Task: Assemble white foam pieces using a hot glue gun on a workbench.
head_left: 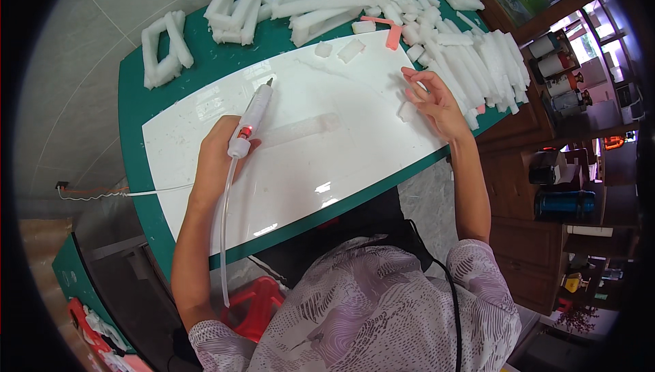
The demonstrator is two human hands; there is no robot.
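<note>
1. By the left hand (220,150), a smooth white plastic glue gun (254,113) is gripped, held over the left part of the white board (368,160), its narrow metal nozzle pointed toward the board's far edge.
2. From the gun's rear, a long, translucent, rod-shaped glue stick (224,235) is extended past the board's near edge.
3. The right hand (440,109) is held above the board's right end, its fingers loosely parted and curved; beside them a small, rough foam block (407,111) is seen, but whether it is touched cannot be told.
4. Across the board's middle, a flat, frosted strip (300,130) is laid.
5. By the glossy board, much of the green tabletop (133,126) is covered.
6. Beyond the board's far left edge, grainy rectangular foam frames (148,58) are set.
7. Beyond its far right edge, long white foam bars (471,65) are heaped beside a flat pink piece (394,36).
</note>
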